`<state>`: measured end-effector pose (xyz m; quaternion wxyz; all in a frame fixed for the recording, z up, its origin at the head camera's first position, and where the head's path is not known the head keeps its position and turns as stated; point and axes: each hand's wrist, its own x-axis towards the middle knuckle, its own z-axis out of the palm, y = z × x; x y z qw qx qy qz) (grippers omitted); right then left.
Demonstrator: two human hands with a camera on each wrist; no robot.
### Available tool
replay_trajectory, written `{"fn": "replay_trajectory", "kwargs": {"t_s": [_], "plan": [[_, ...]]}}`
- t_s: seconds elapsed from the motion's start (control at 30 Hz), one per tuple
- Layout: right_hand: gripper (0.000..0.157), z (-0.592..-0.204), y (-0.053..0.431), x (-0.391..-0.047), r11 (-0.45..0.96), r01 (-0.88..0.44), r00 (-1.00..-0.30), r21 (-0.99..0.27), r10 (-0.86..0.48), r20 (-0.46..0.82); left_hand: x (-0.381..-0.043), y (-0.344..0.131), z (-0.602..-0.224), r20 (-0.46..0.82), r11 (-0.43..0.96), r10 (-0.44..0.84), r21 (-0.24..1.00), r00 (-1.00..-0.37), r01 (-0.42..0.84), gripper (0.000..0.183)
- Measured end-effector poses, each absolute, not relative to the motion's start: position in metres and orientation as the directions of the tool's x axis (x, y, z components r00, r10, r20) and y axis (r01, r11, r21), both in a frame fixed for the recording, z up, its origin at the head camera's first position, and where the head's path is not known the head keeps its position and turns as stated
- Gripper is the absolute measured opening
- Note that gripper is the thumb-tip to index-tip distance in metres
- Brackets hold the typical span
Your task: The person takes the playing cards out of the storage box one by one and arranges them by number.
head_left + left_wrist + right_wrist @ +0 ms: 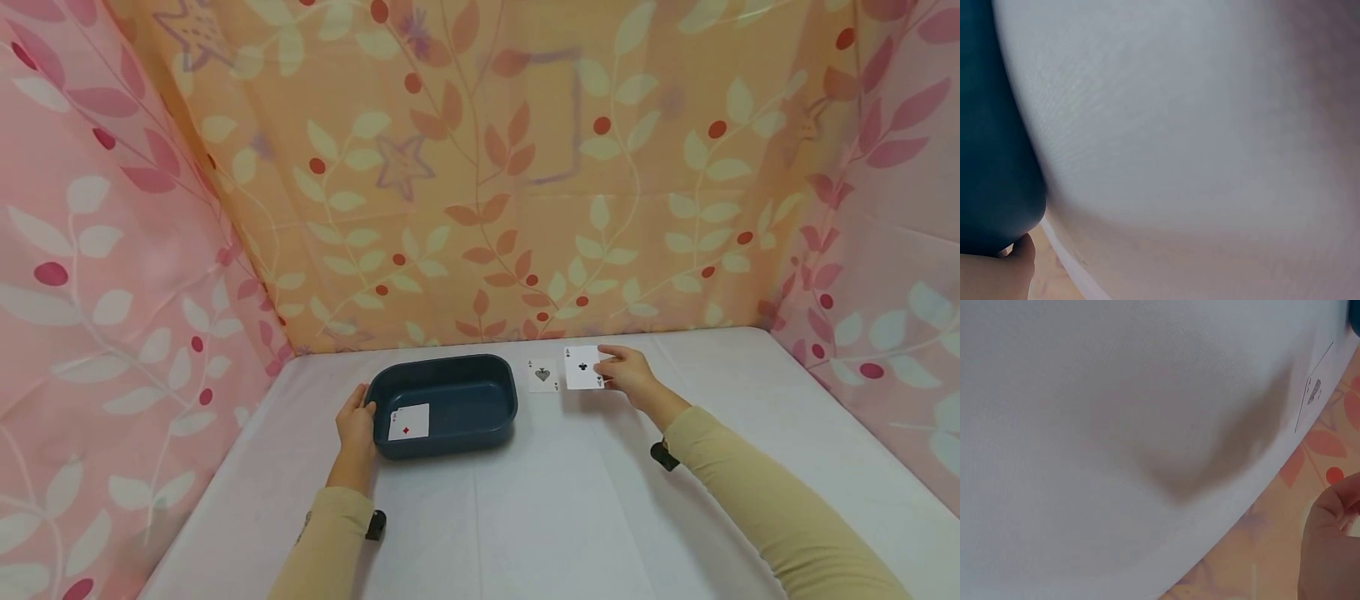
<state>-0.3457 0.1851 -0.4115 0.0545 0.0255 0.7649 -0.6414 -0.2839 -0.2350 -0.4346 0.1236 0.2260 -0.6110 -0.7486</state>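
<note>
One club ace [579,368] pinched in the right hand [632,379], above the surface [555,508] | spade ace [542,375] flat, just left of that hand | left hand [355,425] gripping the bin [450,447] | diamond ace [414,418] inside, right of left hand

"What is cropped in your left wrist view?"
"The left edge cuts off the blue tray [997,144] and your left hand [997,275]."
"And your right?"
"The right edge cuts your right hand [1329,550]; the flat card [1314,391] is too blurred to read."
"From your head?"
"That hand covers part of the ace of clubs [581,368]; the bottom edge crops both sleeves [324,546]."
</note>
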Motion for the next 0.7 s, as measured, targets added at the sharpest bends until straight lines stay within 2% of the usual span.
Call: {"fn": "replay_trajectory", "kwargs": {"t_s": [0.13,0.4,0.7], "plan": [[0.058,-0.415,0.19,-0.346,0.162,0.096,-0.994,-0.982,-0.042,-0.104,-0.284,-0.235,-0.435,-0.187,-0.232,-0.462,0.969,-0.867,-0.086,0.054],[0.051,-0.423,0.189,-0.354,0.207,0.172,-0.985,-0.963,0.049,-0.166,-0.284,-0.236,-0.436,-0.172,-0.217,-0.468,0.973,-0.867,-0.076,0.053],[0.048,-0.437,0.19,-0.366,0.197,0.208,-0.978,-0.958,0.072,-0.198,-0.28,-0.233,-0.433,-0.113,-0.215,-0.459,0.977,-0.881,-0.014,0.053]]}}
